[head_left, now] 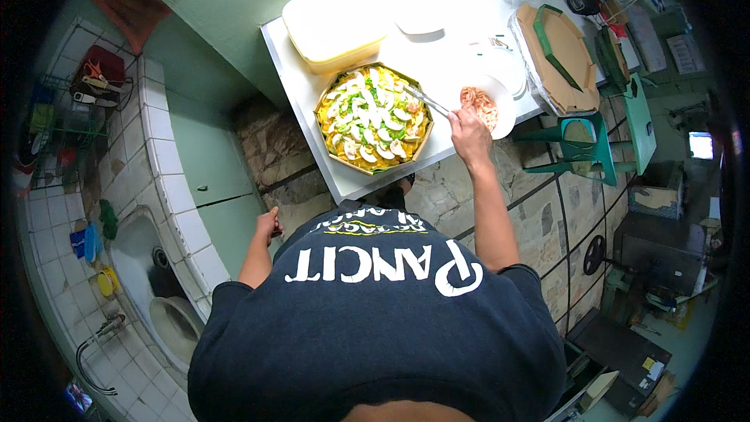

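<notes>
My right hand (469, 134) is closed around metal tongs (430, 101), whose tips reach the right part of an octagonal tray (321, 130). Filling the tray is yellow-orange food (367, 121), topped with white sliced pieces, chopped greens and a few pinkish pieces. Just beyond my right hand, a white bowl (506, 107) holds pink-orange pieces that look like shrimp (478, 101). My left hand (269, 223) hangs beside my body, away from the table, its fingers curled; whether anything is inside them is hidden.
The white table (344, 186) also bears a pale yellow tub (332, 27), a white dish (420, 25) and stacked cardboard octagonal trays or lids (561, 59). A green stool (582, 148) stands at its right. On the left are a tiled counter (173, 180) and a sink (129, 246).
</notes>
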Motion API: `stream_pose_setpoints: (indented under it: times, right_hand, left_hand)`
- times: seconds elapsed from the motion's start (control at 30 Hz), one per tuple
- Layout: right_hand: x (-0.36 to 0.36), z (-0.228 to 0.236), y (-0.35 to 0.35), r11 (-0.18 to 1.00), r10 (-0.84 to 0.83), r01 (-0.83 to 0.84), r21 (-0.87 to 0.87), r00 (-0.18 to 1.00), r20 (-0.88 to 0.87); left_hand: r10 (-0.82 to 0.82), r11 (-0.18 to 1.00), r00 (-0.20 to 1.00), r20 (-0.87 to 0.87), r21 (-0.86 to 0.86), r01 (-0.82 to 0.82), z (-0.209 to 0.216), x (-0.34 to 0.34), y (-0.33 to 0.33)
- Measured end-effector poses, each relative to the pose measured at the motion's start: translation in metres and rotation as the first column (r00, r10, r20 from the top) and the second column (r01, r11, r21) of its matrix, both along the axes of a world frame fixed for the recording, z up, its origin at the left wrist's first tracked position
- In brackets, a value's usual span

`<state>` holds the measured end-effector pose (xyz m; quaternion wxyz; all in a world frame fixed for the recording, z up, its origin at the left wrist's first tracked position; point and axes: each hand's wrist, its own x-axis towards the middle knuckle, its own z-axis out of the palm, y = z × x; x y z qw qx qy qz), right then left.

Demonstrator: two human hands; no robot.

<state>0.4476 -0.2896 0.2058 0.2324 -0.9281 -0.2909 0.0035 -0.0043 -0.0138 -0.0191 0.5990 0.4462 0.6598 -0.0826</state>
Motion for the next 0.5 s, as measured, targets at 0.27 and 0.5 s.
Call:
stream_pose_setpoints:
  times: [0.27,0.5]
  right_hand:
    - [0.009,0.004,0.003,0.999,0.003,-0.004,0.041,1.000,0.027]
    - [0.012,-0.012,0.009,0.997,-0.067,0.070,0.037,0.995,-0.074]
  left_hand:
    - [0.018,0.999,0.999,0.026,0.035,-0.019,0.003,-0.005,-0.004]
    - [0.002,1.000,1.000,0.024,0.016,-0.002,-0.008,0.003,0.001]
